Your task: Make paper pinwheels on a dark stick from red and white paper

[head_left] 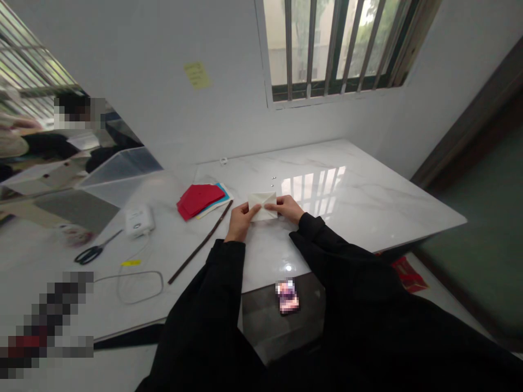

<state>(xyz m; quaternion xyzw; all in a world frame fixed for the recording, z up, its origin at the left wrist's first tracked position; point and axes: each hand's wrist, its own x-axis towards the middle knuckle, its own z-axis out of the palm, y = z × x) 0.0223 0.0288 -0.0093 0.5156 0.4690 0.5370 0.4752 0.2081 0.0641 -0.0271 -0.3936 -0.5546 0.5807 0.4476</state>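
Hands: we pinch with left hand (240,222) and right hand (291,208), thumbs on top, fingers nearly closed | Held: small cream folded paper (262,199), between both, over the glossy white marbled bench (379,190) | Left of us: long thin dark-brown strip (200,246), flat red paper pieces (200,200), black-handled metal scissors (90,254)

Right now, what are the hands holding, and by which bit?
The paper: the left hand holds its left side, and the right hand holds its right side.
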